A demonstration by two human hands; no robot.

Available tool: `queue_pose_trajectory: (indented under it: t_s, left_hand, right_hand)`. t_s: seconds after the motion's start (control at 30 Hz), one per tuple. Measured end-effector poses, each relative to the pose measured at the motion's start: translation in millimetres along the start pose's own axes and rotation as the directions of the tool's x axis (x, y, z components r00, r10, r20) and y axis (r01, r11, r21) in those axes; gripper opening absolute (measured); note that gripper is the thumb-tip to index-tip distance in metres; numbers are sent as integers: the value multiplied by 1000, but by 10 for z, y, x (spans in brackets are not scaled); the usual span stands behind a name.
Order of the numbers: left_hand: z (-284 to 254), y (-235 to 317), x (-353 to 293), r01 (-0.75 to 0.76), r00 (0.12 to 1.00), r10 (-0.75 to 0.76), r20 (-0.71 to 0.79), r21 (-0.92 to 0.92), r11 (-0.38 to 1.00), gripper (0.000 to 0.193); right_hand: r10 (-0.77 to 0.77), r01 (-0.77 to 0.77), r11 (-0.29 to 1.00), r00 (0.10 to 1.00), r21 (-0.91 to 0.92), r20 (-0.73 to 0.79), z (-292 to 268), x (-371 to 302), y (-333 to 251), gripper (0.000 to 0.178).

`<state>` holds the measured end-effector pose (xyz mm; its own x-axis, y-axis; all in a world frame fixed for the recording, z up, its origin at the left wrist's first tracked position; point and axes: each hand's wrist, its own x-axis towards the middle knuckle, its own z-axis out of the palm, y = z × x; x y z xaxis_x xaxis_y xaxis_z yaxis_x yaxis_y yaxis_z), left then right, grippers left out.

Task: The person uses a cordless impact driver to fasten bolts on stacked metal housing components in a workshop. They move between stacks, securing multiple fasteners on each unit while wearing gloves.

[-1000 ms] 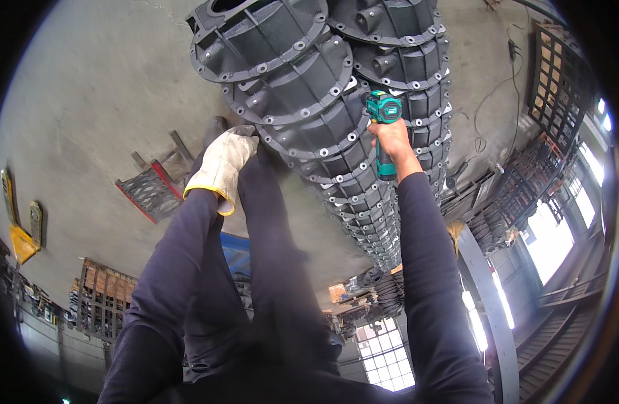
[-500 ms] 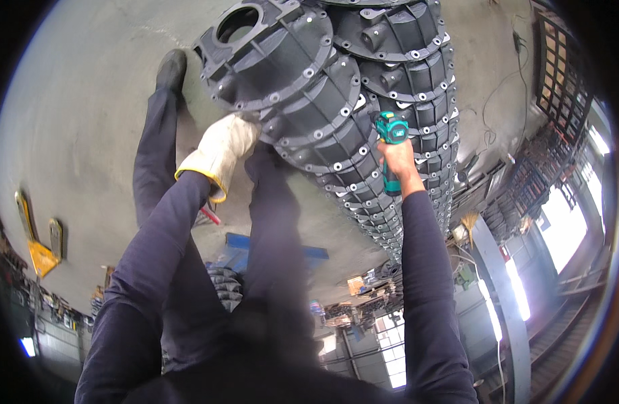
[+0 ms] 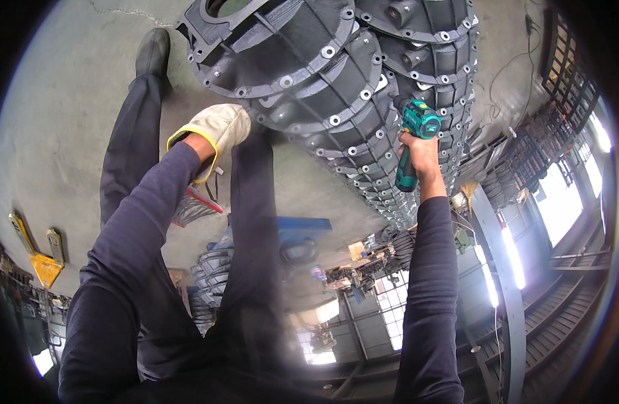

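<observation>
The view looks steeply down and back between my legs. My left hand point(image 3: 218, 131), in a pale work glove with a yellow cuff, rests against the lower flange of the nearest black cast housing point(image 3: 282, 47). My bare right hand point(image 3: 422, 151) grips a teal cordless driver point(image 3: 414, 138), its head pressed to the flange of a housing in the second row point(image 3: 424, 67). The housings are round, ribbed castings with bolt holes around their rims, lined up in two long rows on the concrete floor point(image 3: 60, 121).
My dark trouser legs and a black boot point(image 3: 152, 50) stand left of the rows. A red-edged mesh pallet point(image 3: 191, 205), a blue piece point(image 3: 289, 229), yellow pallet-truck forks point(image 3: 37, 252) and metal racks point(image 3: 565, 101) lie around. Windows glow in the background.
My head has tipped further, so the rows slid up and right in view. The right hand with the driver moved along the row. The gloved left hand shifted up against the nearest housing.
</observation>
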<state>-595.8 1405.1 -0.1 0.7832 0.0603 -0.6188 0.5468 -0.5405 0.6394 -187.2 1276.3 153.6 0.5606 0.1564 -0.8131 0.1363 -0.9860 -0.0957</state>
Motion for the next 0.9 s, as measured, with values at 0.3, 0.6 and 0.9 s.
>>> queue_pose_trajectory:
  t_s: [0.3, 0.6, 0.9]
  left_hand:
    - [-193, 47, 72, 131, 991, -132, -18, -71, 989, 26]
    - [-113, 66, 143, 100, 992, -104, -77, -53, 994, 24]
    - [-211, 93, 104, 91, 995, -92, -45, -23, 996, 25]
  right_hand:
    - [-54, 52, 995, 998, 83, 22, -45, -89, 85, 23]
    - [17, -22, 992, 999, 126, 40, -316, -641, 32, 37]
    - [-174, 172, 912, 984, 372, -31, 513, -547, -442, 30]
